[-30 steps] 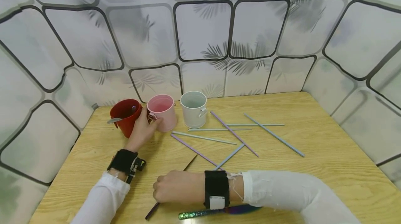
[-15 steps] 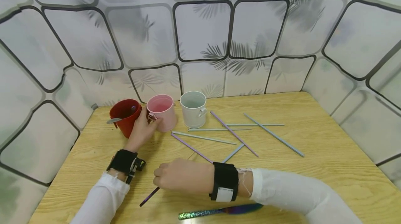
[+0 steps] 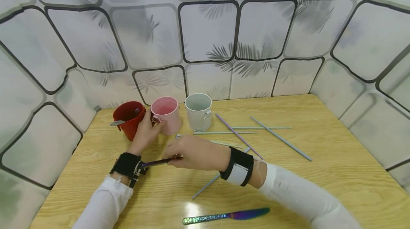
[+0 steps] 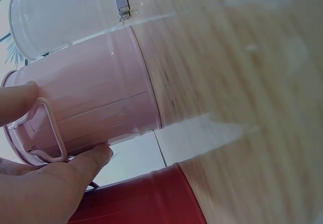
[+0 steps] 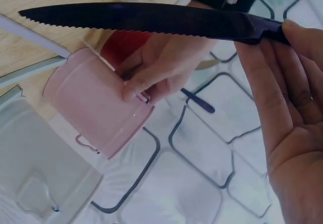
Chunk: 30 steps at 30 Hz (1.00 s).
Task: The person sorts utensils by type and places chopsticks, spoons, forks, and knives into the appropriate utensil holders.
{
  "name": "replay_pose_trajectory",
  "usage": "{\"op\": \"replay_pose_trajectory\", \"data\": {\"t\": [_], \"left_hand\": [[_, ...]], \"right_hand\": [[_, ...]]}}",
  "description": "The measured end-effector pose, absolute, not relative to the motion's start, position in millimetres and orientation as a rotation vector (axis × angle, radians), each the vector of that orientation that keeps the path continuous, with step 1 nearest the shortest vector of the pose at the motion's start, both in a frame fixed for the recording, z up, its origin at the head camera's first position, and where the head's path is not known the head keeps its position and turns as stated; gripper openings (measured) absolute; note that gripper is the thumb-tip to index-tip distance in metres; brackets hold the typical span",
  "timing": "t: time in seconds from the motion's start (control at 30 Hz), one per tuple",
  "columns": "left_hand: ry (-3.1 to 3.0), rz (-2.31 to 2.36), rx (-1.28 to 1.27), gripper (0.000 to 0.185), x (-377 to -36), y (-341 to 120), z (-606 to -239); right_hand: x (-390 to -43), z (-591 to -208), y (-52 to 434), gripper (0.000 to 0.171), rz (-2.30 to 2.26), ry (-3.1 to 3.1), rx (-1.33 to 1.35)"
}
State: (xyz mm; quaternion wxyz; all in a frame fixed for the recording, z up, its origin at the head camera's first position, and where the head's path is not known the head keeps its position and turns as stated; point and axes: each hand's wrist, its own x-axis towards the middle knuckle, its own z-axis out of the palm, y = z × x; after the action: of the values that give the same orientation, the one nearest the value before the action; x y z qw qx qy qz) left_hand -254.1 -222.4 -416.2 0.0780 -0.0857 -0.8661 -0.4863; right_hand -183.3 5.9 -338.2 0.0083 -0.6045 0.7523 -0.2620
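My left hand point(image 3: 148, 133) reaches between the red bucket point(image 3: 130, 129) and the small pink bucket point(image 3: 169, 122). It holds the pink bucket near its wire handle point(image 4: 53, 128), thumb and fingers against the side. In the right wrist view my right hand point(image 5: 298, 82) pinches a dark purple serrated knife point(image 5: 141, 19) near where the blade meets the handle. The knife is raised above the table, left of the right hand point(image 3: 198, 152) in the head view. Inside the red bucket, a silver utensil point(image 3: 117, 123) leans out over the rim.
A white bucket point(image 3: 198, 116) stands right of the pink one. Several thin sticks, such as a purple one point(image 3: 238, 134) and a blue one point(image 3: 282, 138), lie crossed on the wooden table point(image 3: 320, 193). A rainbow-coloured knife point(image 3: 227, 216) lies at the front. A patterned cloth wall surrounds the table.
My right hand has lifted the dark purple knife off the table and carried it upward toward the buckets, turning it more level. The left hand stays on the pink bucket.
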Motion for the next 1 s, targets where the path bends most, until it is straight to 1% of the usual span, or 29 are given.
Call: {"op": "replay_pose_trajectory", "data": {"t": [0.23,0.47,0.77,1.0], "left_hand": [[-2.602,-1.464,-0.258,0.072,-254,-223,-418],[-2.639,-1.421,-0.225,0.073,-254,-221,-416],[-2.634,-1.474,-0.221,0.072,-255,-220,-412],[-2.629,-1.460,-0.210,0.073,-255,-221,-414]], "right_hand": [[-199,-332,12,0.010,-1.290,2.366,-1.785],[-214,-324,13,0.015,-1.795,2.313,-1.626],[-235,-313,7,0.014,-2.118,2.469,-1.618],[-249,-310,-3,0.011,-2.299,2.460,-1.644]]}}
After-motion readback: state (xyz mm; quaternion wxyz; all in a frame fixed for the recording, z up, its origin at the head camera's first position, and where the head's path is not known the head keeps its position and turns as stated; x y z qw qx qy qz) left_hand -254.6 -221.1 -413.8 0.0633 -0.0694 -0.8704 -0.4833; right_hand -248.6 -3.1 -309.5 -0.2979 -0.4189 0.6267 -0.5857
